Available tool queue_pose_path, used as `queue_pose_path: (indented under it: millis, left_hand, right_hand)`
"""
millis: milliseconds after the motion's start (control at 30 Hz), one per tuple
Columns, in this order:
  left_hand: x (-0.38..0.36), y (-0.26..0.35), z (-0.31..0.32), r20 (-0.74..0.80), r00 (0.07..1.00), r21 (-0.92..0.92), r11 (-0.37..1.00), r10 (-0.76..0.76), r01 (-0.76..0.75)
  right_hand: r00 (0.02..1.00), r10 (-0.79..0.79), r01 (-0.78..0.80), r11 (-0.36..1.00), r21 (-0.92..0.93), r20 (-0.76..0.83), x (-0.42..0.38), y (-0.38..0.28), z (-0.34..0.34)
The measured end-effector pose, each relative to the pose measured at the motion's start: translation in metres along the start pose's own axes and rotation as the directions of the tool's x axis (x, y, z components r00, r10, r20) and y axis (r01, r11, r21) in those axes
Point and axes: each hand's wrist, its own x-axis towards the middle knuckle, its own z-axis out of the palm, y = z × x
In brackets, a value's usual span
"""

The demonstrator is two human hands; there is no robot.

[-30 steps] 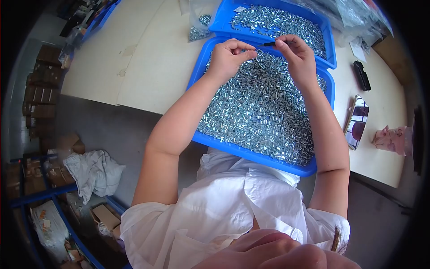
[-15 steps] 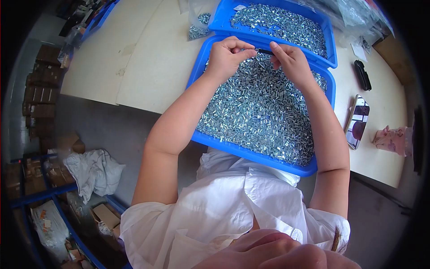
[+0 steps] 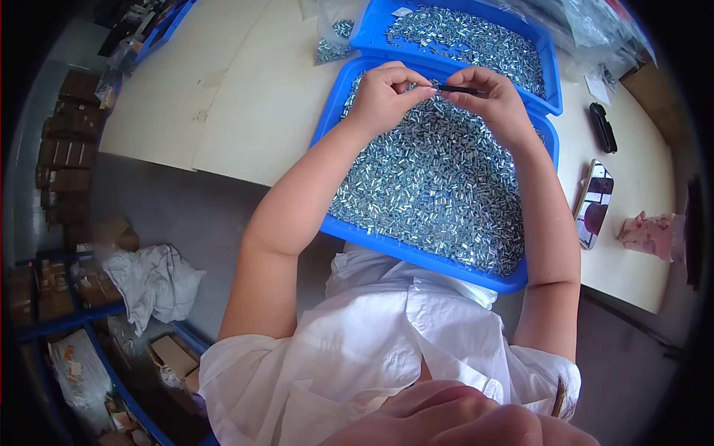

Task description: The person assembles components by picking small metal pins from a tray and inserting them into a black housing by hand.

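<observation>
Over the far part of a blue plastic tray (image 3: 439, 258) my two hands meet, fingertips close together. My right hand (image 3: 492, 104) is closed on a thin black rod-shaped tool (image 3: 460, 89), whose tip points left. My left hand (image 3: 385, 97) pinches thumb against forefinger right at that tip; what sits between them is mostly hidden, with a small shiny spot showing. Beneath both hands the tray is filled with many small silvery metal pins (image 3: 431, 178).
A second blue tray (image 3: 556, 82) with similar metal pieces adjoins the far side. At its left stands a clear bag (image 3: 332, 48) of pieces. On the right lie a black case-like object (image 3: 602, 126), a phone (image 3: 594, 204) and a pink patterned cup (image 3: 648, 234).
My right thumb and fingers have shifted along the black tool, so more of it shows. My left fingertips have moved slightly right and down, toward its tip.
</observation>
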Motion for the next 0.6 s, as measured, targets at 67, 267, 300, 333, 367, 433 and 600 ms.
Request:
queue_pose_path:
  millis: [67, 267, 300, 333, 367, 433, 600]
  left_hand:
    - [0.000, -0.001, -0.001, -0.002, 1.000, 0.002, 1.000, 0.002, -0.002]
    - [0.000, 0.000, -0.001, -0.011, 1.000, 0.027, 0.999, 0.021, -0.021]
    - [0.000, 0.001, -0.001, -0.015, 1.000, 0.026, 1.000, 0.017, -0.017]
    - [0.001, 0.001, 0.000, -0.013, 1.000, 0.026, 1.000, 0.018, -0.018]
    - [0.000, 0.001, 0.000, -0.014, 1.000, 0.032, 0.999, 0.015, -0.015]
    - [0.000, 0.000, 0.000, -0.016, 1.000, 0.039, 0.999, 0.012, -0.011]
    - [-0.002, 0.002, 0.001, -0.007, 1.000, 0.042, 0.999, -0.023, 0.024]
  right_hand:
    - [1.000, 0.005, -0.005, 0.999, -0.042, 0.015, 0.002, 0.003, -0.005]
    - [0.988, 0.157, -0.152, 0.955, -0.254, -0.001, 0.003, -0.001, -0.007]
    - [0.976, 0.216, -0.209, 0.935, -0.288, -0.006, 0.004, -0.002, -0.007]
    - [0.976, 0.216, -0.209, 0.935, -0.288, -0.008, 0.004, 0.000, -0.006]
    - [0.982, 0.187, -0.183, 0.963, -0.198, 0.002, 0.003, 0.004, -0.003]
    - [0.988, 0.157, -0.155, 0.982, -0.106, 0.009, 0.003, 0.007, 0.001]
    - [0.989, 0.145, -0.149, 0.979, -0.136, -0.036, 0.004, 0.006, 0.000]
